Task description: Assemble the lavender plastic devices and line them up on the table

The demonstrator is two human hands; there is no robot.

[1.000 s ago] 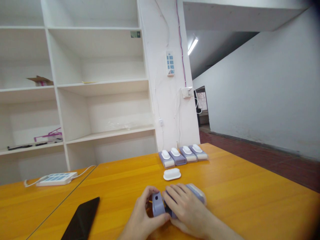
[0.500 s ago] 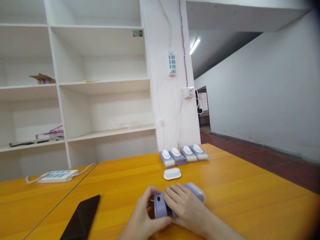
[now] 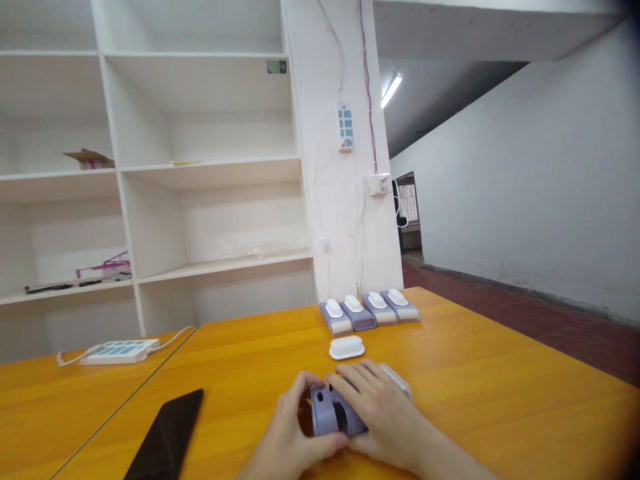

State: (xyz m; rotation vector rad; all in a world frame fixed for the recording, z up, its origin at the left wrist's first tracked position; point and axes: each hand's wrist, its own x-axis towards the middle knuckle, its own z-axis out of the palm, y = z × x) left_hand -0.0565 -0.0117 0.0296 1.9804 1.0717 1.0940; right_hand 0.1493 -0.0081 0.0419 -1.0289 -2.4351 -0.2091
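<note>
Near the front of the table, my left hand (image 3: 287, 430) curls its thumb and fingers around a lavender plastic piece (image 3: 324, 412) with a small black oval hole. My right hand (image 3: 377, 403) lies closed over a second lavender piece (image 3: 354, 421), whose pale end (image 3: 397, 381) shows beyond the knuckles. A dark gap separates the two pieces; whether they join lower down is hidden by my fingers. Just behind my hands rests a loose white oval part (image 3: 347, 347). Further back stands a row of several lavender units (image 3: 364, 322), each topped with a white oval part.
A black phone-like slab (image 3: 167, 430) lies to the left on the orange wooden table (image 3: 250, 373). Further left is a white power strip (image 3: 120, 351) with a cable. White shelves (image 3: 220, 267) and a pillar (image 3: 345, 220) stand behind the table.
The dark gap between the two lavender pieces is wider. My right hand has shifted slightly right and up, covering more of the pale end. My left hand keeps its grip.
</note>
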